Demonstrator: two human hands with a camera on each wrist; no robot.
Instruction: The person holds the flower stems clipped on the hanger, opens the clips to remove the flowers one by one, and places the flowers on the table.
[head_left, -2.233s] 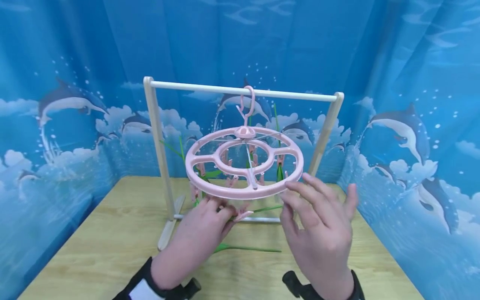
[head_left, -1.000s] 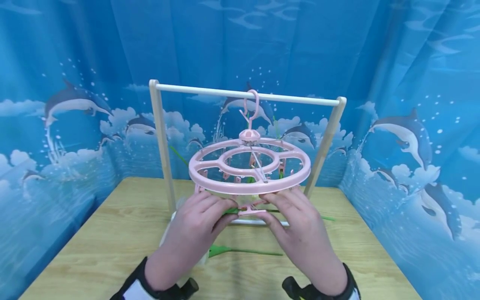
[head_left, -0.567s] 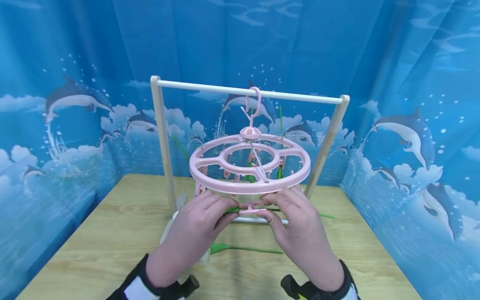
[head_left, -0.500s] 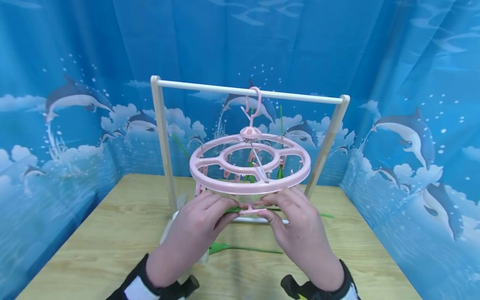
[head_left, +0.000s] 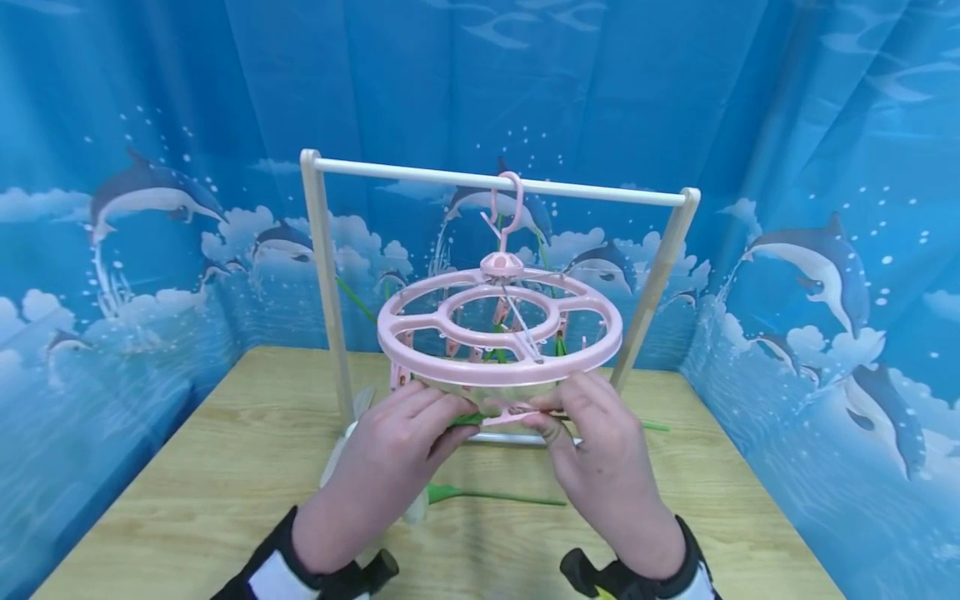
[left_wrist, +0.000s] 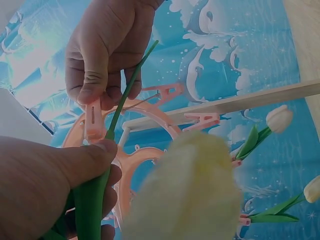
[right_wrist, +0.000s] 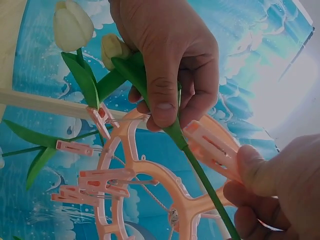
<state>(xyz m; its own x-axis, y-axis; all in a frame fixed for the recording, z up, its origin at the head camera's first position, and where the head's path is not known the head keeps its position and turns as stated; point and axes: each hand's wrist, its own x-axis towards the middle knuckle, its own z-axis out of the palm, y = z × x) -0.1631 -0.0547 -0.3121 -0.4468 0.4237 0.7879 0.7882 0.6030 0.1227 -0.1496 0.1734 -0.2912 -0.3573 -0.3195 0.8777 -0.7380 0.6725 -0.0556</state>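
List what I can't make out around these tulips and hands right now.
- Head view: much of the lying tulip, its bloom end hidden behind the left hand.
- Left wrist view: the foreground bloom, blurred and cut off by the bottom edge.
- Right wrist view: the held stem's end and the right hand's wrist, cut off by the edges.

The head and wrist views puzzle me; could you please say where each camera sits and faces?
Head: worn on the head, facing forward and down at the pink hanger; left hand and right hand show.
Left wrist: worn there, facing the green stem that hand holds; both hands show.
Right wrist: worn there, facing the pink clip that hand pinches; both hands show.
Both wrist views share the stem, clip and hands.
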